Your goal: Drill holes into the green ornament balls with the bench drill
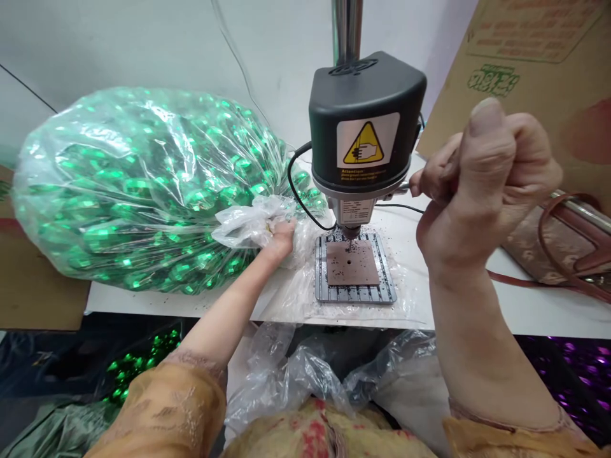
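Observation:
A large clear plastic bag (157,121) full of shiny green faceted beads lies on the left side of the table. At its bunched mouth is my left hand (282,234), closed on the plastic, with the fingertips partly hidden. My right hand (487,172) is raised beside a black-topped bench drill press (365,114). Its fingers wrap round the drill's feed handle (403,187). Under the drill bit (351,245), a brown square plate (341,270) with a small dark hole lies on the slotted metal base (324,294).
Dark specks are scattered around the base on the white table (520,312). A cardboard box (534,63) and a patterned bag with a brown strap (529,248) stand at the right. Crumpled clear plastic (305,375) hangs at the front edge. Green beads (138,362) lie below, left.

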### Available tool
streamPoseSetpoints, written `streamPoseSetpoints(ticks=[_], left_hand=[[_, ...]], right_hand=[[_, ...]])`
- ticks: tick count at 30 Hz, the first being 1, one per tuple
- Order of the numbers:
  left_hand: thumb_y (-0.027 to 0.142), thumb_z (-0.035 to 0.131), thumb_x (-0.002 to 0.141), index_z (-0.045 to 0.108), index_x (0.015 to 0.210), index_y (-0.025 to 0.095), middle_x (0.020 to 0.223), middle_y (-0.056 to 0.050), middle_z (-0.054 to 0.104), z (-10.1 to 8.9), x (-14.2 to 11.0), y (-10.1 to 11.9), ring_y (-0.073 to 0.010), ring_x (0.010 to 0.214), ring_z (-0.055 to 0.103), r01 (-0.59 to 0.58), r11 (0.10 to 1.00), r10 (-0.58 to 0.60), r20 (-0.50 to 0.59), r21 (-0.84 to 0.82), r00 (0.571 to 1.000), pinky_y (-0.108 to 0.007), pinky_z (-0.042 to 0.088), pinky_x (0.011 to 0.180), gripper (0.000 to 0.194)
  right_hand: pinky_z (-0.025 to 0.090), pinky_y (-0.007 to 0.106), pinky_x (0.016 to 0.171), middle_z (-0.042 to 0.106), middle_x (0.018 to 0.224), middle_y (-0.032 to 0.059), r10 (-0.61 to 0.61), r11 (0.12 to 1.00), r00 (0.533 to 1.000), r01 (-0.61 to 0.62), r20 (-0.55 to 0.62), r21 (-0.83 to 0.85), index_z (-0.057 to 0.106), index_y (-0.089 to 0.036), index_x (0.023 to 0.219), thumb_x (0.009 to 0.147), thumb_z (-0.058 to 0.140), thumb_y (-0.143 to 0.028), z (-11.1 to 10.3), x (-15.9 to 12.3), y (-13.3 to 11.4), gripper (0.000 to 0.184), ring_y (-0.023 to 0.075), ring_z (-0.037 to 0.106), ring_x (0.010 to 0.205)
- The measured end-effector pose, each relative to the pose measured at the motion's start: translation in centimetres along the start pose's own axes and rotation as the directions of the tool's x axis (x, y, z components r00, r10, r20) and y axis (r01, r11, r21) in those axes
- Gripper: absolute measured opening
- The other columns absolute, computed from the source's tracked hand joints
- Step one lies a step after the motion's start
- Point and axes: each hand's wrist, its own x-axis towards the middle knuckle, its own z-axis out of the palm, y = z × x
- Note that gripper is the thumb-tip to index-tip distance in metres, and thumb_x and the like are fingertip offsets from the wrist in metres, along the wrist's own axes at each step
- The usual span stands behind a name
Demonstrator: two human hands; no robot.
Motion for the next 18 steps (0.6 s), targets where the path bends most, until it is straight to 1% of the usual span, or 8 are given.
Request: streamPoseSetpoints(ticks=[2,4,5,7,9,10,13,18], left_hand=[[0.038,0.091,0.062,0.069,0.084,0.024,0.076,-0.005,0.061,0.0,-0.9,1.0,-0.0321,0.099,0.064,0.014,0.995,-0.02,0.049,0.103,0.999,-0.046,0.049,0.101,0.034],[0.04,0.088,0.067,0.07,0.098,0.022,0.088,-0.005,0.067,0.5,-2.5,2.2,-0.0272,0.096,0.065,0.027,0.989,-0.043,0.112,0.148,0.993,-0.042,0.052,0.096,0.039],[0.042,0.085,0.072,0.068,0.106,0.022,0.095,-0.005,0.069,0.9,-3.5,2.8,-0.0247,0.096,0.065,0.052,0.992,-0.067,0.135,0.111,0.989,-0.04,0.053,0.093,0.042],[0.049,0.078,0.081,0.061,0.118,0.023,0.102,-0.005,0.072,2.0,-5.3,3.7,-0.0213,0.094,0.068,0.162,0.985,-0.151,0.161,-0.061,0.975,-0.037,0.054,0.087,0.047],[0.055,0.077,0.082,0.057,0.117,0.022,0.1,-0.005,0.074,3.3,-6.7,4.0,-0.0204,0.091,0.07,0.283,0.925,-0.247,0.165,-0.252,0.955,-0.036,0.056,0.084,0.051],[0.057,0.079,0.08,0.057,0.115,0.022,0.098,-0.005,0.074,3.9,-7.1,4.0,-0.0203,0.091,0.07,0.318,0.898,-0.279,0.165,-0.304,0.946,-0.036,0.056,0.085,0.054],[0.057,0.085,0.074,0.057,0.111,0.022,0.097,-0.004,0.074,5.4,-7.5,3.7,-0.0189,0.091,0.071,0.324,0.888,-0.288,0.156,-0.326,0.945,-0.035,0.055,0.086,0.058],[0.058,0.086,0.073,0.057,0.11,0.021,0.102,-0.005,0.074,6.4,-7.2,2.9,-0.0194,0.094,0.071,0.288,0.907,-0.241,0.181,-0.308,0.953,-0.033,0.054,0.085,0.06]], right_hand=[[0.032,0.02,0.047,0.037,0.048,-0.0094,0.005,1.0,1.0,-0.005,0.002,0.013,0.04,-0.018,0.062,0.092,0.061,-0.037,0.0,0.0,0.0,0.041,-0.001,0.038,0.044],[0.032,0.021,0.047,0.038,0.049,-0.0092,0.014,1.0,1.0,-0.014,0.007,0.026,0.039,-0.018,0.062,0.093,0.06,-0.035,0.0,0.0,0.0,0.041,-0.0009,0.037,0.044],[0.032,0.021,0.047,0.039,0.049,-0.0091,0.016,0.999,1.0,-0.016,0.008,0.034,0.038,-0.018,0.062,0.093,0.059,-0.034,0.0,-0.1,-0.1,0.041,-0.0008,0.037,0.044],[0.032,0.021,0.048,0.039,0.05,-0.0087,0.016,0.999,1.0,-0.017,0.011,0.043,0.037,-0.018,0.062,0.094,0.058,-0.032,0.1,-0.1,-0.1,0.04,-0.0008,0.037,0.044],[0.032,0.02,0.048,0.04,0.05,-0.0086,0.007,0.999,1.0,-0.007,0.007,0.043,0.038,-0.018,0.062,0.094,0.058,-0.032,0.1,-0.1,-0.1,0.04,-0.0011,0.038,0.044],[0.032,0.02,0.049,0.04,0.05,-0.0087,0.009,0.999,1.0,-0.01,0.004,0.038,0.038,-0.018,0.062,0.093,0.059,-0.033,0.1,-0.1,0.0,0.04,-0.0011,0.038,0.044],[0.032,0.02,0.046,0.039,0.049,-0.0092,0.027,0.999,1.0,-0.027,-0.002,0.039,0.038,-0.019,0.062,0.092,0.061,-0.037,0.0,0.0,0.2,0.042,-0.0001,0.037,0.043],[0.031,0.023,0.045,0.039,0.048,-0.0089,0.045,0.998,0.999,-0.044,-0.024,0.048,0.041,-0.019,0.061,0.087,0.067,-0.043,-0.1,-0.1,0.4,0.044,0.0019,0.036,0.042]])
